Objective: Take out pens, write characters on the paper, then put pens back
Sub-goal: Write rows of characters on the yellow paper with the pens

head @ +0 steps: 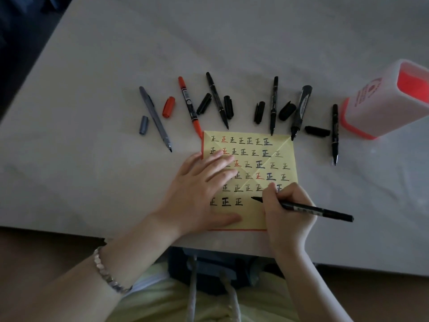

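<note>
Most of the paper (254, 216), at the table's (92, 182) near edge, bore characters. The left grip (197, 189) lay flat on it, fingers straight; the right grip (287, 212) pinched a black pen (325, 210), tip at the sheet. Uncapped pens (272, 105) awaited return to the holder (383, 103).

Your left grip (197, 194) lies flat, palm down, fingers straight and spread, with the forearm angled in from lower left. Your right grip (287, 220) curls, pinching a slim black marker pen (325, 213).

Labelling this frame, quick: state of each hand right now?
Left hand: open, flat on the yellow paper.
Right hand: closed on a black pen, tip over the paper.
</note>
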